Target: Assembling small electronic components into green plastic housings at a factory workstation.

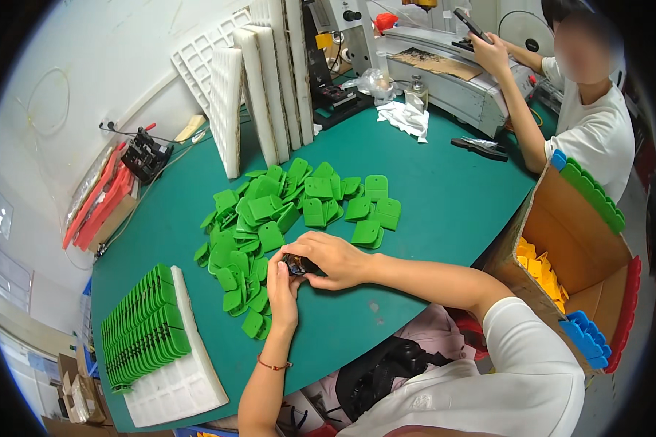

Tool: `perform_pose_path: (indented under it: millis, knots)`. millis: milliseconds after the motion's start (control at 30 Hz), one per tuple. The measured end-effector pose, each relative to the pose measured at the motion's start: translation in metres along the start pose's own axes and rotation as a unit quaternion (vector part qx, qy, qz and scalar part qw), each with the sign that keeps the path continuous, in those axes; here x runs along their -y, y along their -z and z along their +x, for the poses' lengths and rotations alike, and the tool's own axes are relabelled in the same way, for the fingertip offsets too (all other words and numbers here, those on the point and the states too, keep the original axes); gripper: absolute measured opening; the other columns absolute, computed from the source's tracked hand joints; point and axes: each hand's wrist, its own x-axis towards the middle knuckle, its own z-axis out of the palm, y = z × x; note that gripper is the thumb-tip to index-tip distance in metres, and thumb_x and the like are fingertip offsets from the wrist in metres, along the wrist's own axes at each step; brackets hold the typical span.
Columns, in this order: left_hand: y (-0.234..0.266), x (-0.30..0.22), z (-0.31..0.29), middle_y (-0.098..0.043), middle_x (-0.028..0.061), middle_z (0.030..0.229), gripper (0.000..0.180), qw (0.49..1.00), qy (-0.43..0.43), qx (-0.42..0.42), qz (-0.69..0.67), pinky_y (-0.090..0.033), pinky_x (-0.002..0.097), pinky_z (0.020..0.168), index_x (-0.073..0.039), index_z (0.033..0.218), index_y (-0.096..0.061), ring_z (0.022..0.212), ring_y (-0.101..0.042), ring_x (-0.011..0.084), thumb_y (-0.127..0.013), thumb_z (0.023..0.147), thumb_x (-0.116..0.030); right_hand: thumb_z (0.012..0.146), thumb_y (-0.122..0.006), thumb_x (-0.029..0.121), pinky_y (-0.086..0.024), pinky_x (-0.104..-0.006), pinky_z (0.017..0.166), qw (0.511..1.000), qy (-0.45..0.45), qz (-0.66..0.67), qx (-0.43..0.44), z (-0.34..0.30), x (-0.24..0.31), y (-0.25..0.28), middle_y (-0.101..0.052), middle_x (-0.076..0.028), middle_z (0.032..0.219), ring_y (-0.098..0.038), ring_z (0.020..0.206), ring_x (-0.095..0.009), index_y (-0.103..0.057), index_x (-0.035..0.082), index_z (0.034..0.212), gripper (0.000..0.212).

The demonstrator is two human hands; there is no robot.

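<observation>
My left hand (281, 288) and my right hand (339, 260) meet at the middle of the table, both closed around a small black shiny object (296, 264). Fingers cover much of it, so its kind is unclear. Just beyond my hands spreads a loose heap of green plastic tags (272, 237), flat with rounded corners and a small hole. To the left, rows of green pieces with dark parts (146, 328) stand upright in a white foam tray (178, 397).
White foam trays (229, 109) stand on edge at the back. A cardboard box (513, 269) at the right holds yellow pieces (539, 273), with blue pieces (584, 340) on its rim. Behind it sits another person (597, 124) holding a phone. Black pliers (481, 148) lie nearby.
</observation>
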Motion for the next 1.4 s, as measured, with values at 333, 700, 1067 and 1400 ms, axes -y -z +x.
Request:
perform_pose_path:
  millis: [333, 700, 1067, 1400]
  knots:
    - [0.0, 0.002, 0.0, -0.05, 0.0087, 0.105, 0.036, 0.999, 0.015, 0.015, -0.047, -0.046, 0.0279, 0.076, -0.002, 0.117, -0.039, 0.09, -0.052, 0.0145, -0.034, 0.093, -0.028, 0.063, -0.061, 0.005, -0.04, -0.0375, 0.082, 0.998, -0.021, -0.02, 0.051, -0.002, 0.004, 0.002, -0.049, -0.012, 0.099, -0.048, 0.095, -0.029, -0.037, 0.004, 0.119, 0.06]
    - [-0.001, -0.005, 0.001, -0.048, 0.0122, 0.112, 0.036, 0.987, 0.062, -0.002, -0.146, -0.044, 0.0336, 0.085, 0.001, 0.118, -0.039, 0.1, -0.05, 0.0199, -0.032, 0.093, -0.023, 0.065, -0.066, 0.006, -0.039, -0.0392, 0.089, 0.997, -0.046, 0.027, 0.062, -0.002, 0.003, 0.001, -0.042, -0.017, 0.12, -0.046, 0.106, -0.034, -0.03, 0.004, 0.126, 0.07]
    - [-0.002, -0.009, 0.003, -0.047, 0.0128, 0.11, 0.038, 0.99, 0.065, 0.007, -0.129, -0.041, 0.0333, 0.086, 0.0, 0.117, -0.04, 0.101, -0.048, 0.018, -0.032, 0.093, -0.029, 0.077, -0.055, 0.027, -0.02, -0.037, 0.101, 0.833, -0.287, 0.468, -0.066, 0.005, -0.008, 0.01, -0.038, -0.017, 0.129, -0.034, 0.121, -0.025, -0.018, 0.007, 0.132, 0.069]
    - [-0.002, -0.009, 0.003, -0.048, 0.0135, 0.109, 0.04, 0.99, 0.06, 0.005, -0.129, -0.04, 0.033, 0.087, 0.001, 0.116, -0.041, 0.1, -0.048, 0.0186, -0.031, 0.094, -0.03, 0.08, -0.048, 0.017, -0.02, -0.0355, 0.101, 0.76, -0.328, 0.553, -0.092, 0.006, -0.011, 0.016, -0.048, -0.018, 0.119, -0.039, 0.116, -0.022, -0.02, 0.002, 0.129, 0.058]
